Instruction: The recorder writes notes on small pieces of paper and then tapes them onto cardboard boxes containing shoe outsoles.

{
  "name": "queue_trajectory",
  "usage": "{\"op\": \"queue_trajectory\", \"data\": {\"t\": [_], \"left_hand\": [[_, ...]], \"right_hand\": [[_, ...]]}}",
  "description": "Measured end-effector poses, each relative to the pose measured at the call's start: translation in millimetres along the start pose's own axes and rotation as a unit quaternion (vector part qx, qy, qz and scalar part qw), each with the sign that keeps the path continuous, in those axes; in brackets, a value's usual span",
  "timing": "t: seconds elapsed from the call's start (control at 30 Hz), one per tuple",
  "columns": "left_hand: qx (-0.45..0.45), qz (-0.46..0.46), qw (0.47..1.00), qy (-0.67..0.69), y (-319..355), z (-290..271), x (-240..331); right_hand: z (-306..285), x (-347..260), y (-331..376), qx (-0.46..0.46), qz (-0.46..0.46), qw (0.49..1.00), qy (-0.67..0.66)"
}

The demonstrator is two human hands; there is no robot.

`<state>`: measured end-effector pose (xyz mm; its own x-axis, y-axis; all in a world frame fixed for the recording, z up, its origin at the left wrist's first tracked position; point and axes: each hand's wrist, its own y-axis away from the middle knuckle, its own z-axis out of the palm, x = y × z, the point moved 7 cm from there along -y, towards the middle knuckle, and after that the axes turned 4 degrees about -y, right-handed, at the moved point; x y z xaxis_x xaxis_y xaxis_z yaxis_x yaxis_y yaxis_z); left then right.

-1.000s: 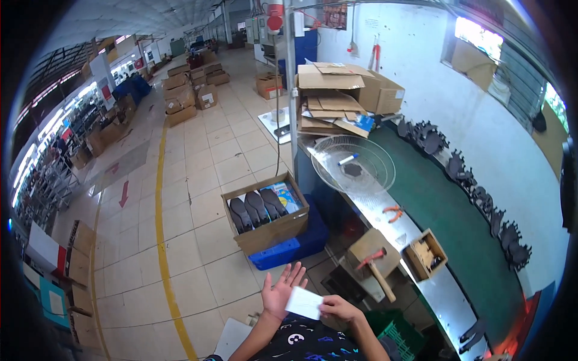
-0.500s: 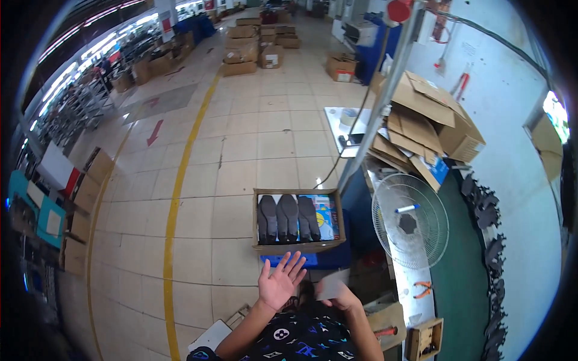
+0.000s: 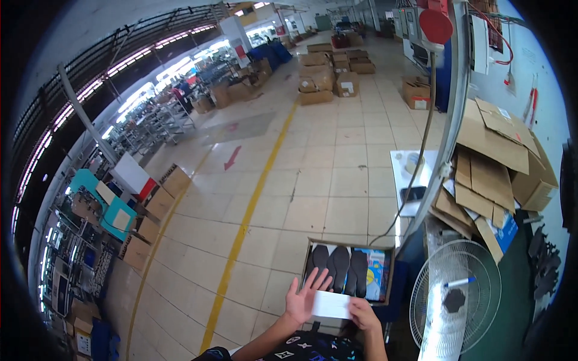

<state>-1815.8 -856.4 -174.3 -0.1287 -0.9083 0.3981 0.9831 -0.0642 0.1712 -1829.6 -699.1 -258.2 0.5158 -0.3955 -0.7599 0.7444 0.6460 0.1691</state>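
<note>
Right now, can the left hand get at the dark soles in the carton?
Probably yes: the left hand, spread open, appears near the open carton, where the dark soles lie exposed. The white card in the right hand leaves most of them uncovered. Depth is hard to judge.

One clear sign: red arrow [image 3: 232, 157] on the tiled floor [image 3: 343, 162], head toward my end. No wording legible to me: the white card [image 3: 332, 305] in my right hand [image 3: 363, 313] is blurred, and the label [image 3: 348, 90] on a distant carton [image 3: 345, 78] too small to read.

Head-worn fisheye looks down ahead; fingers [image 3: 309, 281] near, floor [image 3: 198, 253] beyond.
</note>
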Motion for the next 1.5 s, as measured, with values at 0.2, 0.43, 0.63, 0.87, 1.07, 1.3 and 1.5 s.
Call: {"op": "queue_trajectory", "data": {"t": [0.2, 0.43, 0.63, 0.87, 1.07, 1.3, 1.5], "left_hand": [[-0.016, -0.040, 0.996, 0.072, -45, 7, 1], [-0.010, -0.025, 0.997, 0.068, -95, -7, 34], [-0.050, -0.092, 0.991, 0.086, -135, -26, 68], [-0.014, -0.243, 0.949, 0.200, -176, -68, 122], [0.003, -0.523, 0.845, 0.107, -141, -46, 48], [-0.129, -0.622, 0.770, 0.061, -108, -48, 4], [-0.324, -0.609, 0.723, -0.033, -85, -53, -13]], "right_hand": [[-30, -16, -40, 0.027, 0.031, 0.996, 0.082], [-61, -25, -90, 0.011, -0.050, 0.905, -0.422], [-21, -17, -108, 0.112, 0.054, 0.959, 0.256], [33, -13, -91, 0.287, -0.084, 0.949, 0.096], [69, 2, -109, 0.473, -0.158, 0.791, 0.354], [144, -12, 2, 0.696, -0.156, 0.635, 0.296], [220, -38, 1, 0.570, -0.316, 0.742, 0.156]]}}
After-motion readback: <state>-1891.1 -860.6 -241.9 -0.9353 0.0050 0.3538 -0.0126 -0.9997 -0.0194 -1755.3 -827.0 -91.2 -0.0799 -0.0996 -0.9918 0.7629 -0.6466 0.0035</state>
